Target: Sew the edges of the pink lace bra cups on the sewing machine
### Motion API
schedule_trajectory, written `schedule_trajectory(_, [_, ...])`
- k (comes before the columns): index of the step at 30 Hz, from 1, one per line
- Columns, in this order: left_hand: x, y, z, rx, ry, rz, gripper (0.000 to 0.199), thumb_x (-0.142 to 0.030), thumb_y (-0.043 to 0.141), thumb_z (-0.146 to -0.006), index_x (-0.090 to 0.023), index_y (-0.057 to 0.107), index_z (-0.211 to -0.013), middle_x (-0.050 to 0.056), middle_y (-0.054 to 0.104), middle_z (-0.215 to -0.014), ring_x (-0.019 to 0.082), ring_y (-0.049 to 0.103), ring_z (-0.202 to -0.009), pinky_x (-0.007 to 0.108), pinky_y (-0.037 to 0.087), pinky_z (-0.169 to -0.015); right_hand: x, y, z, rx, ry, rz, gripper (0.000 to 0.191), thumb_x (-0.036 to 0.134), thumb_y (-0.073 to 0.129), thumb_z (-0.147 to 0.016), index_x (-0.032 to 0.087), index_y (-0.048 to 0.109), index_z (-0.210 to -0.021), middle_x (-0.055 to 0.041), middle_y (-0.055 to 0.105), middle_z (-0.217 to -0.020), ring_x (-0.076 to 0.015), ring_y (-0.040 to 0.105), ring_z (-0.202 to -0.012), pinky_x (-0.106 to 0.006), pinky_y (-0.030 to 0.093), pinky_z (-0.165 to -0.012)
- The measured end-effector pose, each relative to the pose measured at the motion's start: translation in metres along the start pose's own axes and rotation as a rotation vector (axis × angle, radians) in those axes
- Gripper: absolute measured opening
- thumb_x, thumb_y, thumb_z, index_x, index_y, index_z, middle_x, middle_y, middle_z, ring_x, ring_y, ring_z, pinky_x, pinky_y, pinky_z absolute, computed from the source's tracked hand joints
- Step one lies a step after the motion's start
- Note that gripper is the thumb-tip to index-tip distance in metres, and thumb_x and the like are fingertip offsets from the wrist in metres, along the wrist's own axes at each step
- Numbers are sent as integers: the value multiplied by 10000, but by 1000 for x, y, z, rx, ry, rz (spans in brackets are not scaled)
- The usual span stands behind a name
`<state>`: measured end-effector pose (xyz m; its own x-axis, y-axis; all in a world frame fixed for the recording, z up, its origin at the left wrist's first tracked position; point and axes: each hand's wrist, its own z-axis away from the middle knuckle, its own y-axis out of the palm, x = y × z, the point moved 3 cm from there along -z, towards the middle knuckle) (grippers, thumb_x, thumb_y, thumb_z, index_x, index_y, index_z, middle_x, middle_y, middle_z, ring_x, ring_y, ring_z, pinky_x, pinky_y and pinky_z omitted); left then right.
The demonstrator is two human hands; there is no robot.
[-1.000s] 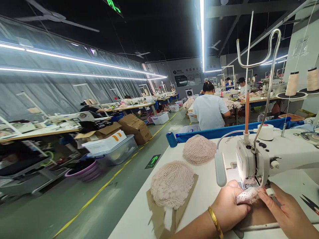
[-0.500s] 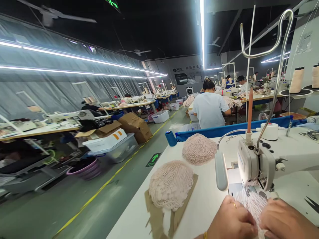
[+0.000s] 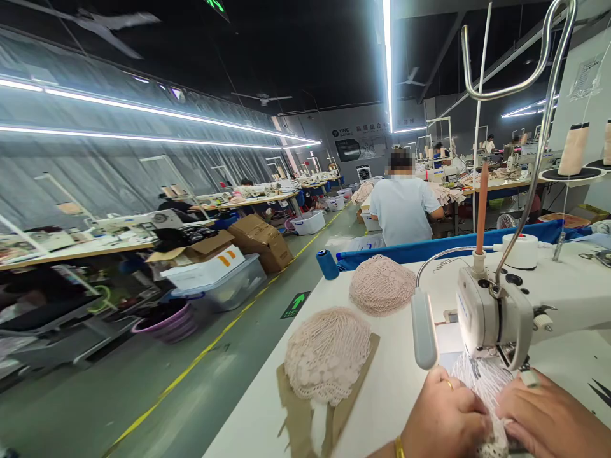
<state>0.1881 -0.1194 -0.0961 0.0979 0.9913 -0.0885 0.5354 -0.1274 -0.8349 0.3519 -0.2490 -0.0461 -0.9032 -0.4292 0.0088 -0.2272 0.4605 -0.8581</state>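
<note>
A piece of pale lace [image 3: 485, 383] lies under the needle area of a white sewing machine [image 3: 484, 312]. On its left side my left hand [image 3: 446, 410], with a ring and a gold bracelet, has its fingers curled closed on the lace. My right hand [image 3: 548, 407] grips the lace from the other side, its fingers bent and partly hidden. The lace's near end hangs between both hands at the bottom edge. Left of the machine rest two domed stacks of pinkish lace, a nearer stack [image 3: 329, 356] on brown card and a farther stack [image 3: 382, 286].
A lamp [image 3: 424, 327] stands left of the machine head. Black scissors [image 3: 600, 391] lie at the right edge. A blue thread cone [image 3: 327, 264] sits at the table's far corner. Ahead, a person in a light shirt [image 3: 403, 207] sits facing away. Boxes [image 3: 260, 245] line the aisle.
Both hands stay on the lace; the left wrist with its bracelet shows more now. The lace's patterned near end has come into view between the hands. The camera view has shifted slightly.
</note>
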Motion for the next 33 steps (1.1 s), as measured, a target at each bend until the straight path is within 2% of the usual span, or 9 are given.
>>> schedule_trajectory(4, [3,-5,-7,10,-52,9,138,-362,767,-978,-246,795,-908,-23,826,-926,161,682,-769,346,429,-839,-4,6,3,-11,24,75,222,140,387,-1092,266,570,-1081,43,747,-762,-175,703,-618,-320,535,-776])
schedule_trajectory(8, [3,-14,-16,7,-133,48,143,-321,764,-943,-214,792,-853,-3,815,-970,171,658,-774,336,454,-824,-11,14,8,39,102,128,184,153,459,-1065,261,569,-1165,36,732,-769,-199,714,-654,-319,517,-637])
schedule_trajectory(10, [3,-17,-19,11,-170,74,72,-271,779,-902,-208,803,-877,12,805,-953,182,655,-788,324,455,-793,-11,11,7,15,102,128,192,195,522,-1048,265,570,-1221,13,785,-874,-211,747,-719,-329,543,-663])
schedule_trajectory(14, [5,-20,-23,12,-241,168,63,-202,742,-875,-216,800,-896,33,774,-901,192,650,-798,305,476,-778,-1,5,2,-96,-10,142,410,235,601,-975,205,527,-1377,-57,833,-1156,-253,800,-955,-354,579,-777])
schedule_trajectory(16, [5,-23,-25,6,-283,263,72,-206,715,-889,-212,785,-904,44,765,-906,195,657,-819,307,504,-830,2,8,0,-108,-11,147,392,115,532,-945,200,552,-1328,-44,832,-1106,-224,798,-929,-325,571,-772])
schedule_trajectory(19, [7,-29,-27,20,-421,430,96,-211,684,-915,-207,779,-931,50,756,-922,203,681,-883,303,529,-871,-1,16,1,-85,95,121,307,68,447,-996,225,598,-1213,-12,800,-929,-182,739,-721,-288,544,-675])
schedule_trajectory(23, [11,-31,-31,88,-600,578,139,-238,654,-942,-207,778,-890,36,718,-940,204,686,-915,308,554,-862,-3,15,2,-161,94,157,348,96,369,-1074,233,653,-1221,-64,816,-1099,-209,733,-809,-315,549,-728])
schedule_trajectory(29, [14,-24,-30,91,-637,592,145,-111,653,-791,-200,762,-827,4,671,-903,177,656,-859,293,563,-852,-3,7,-4,-200,137,87,362,135,367,-1107,272,695,-1169,-42,827,-1047,-210,755,-855,-310,570,-738])
schedule_trajectory(33, [13,-23,-28,77,-616,575,227,-72,629,-765,-207,784,-861,-2,672,-894,169,646,-850,272,554,-839,-1,6,-8,-205,228,-7,376,203,315,-1143,288,678,-1095,-13,827,-987,-181,771,-852,-286,583,-747])
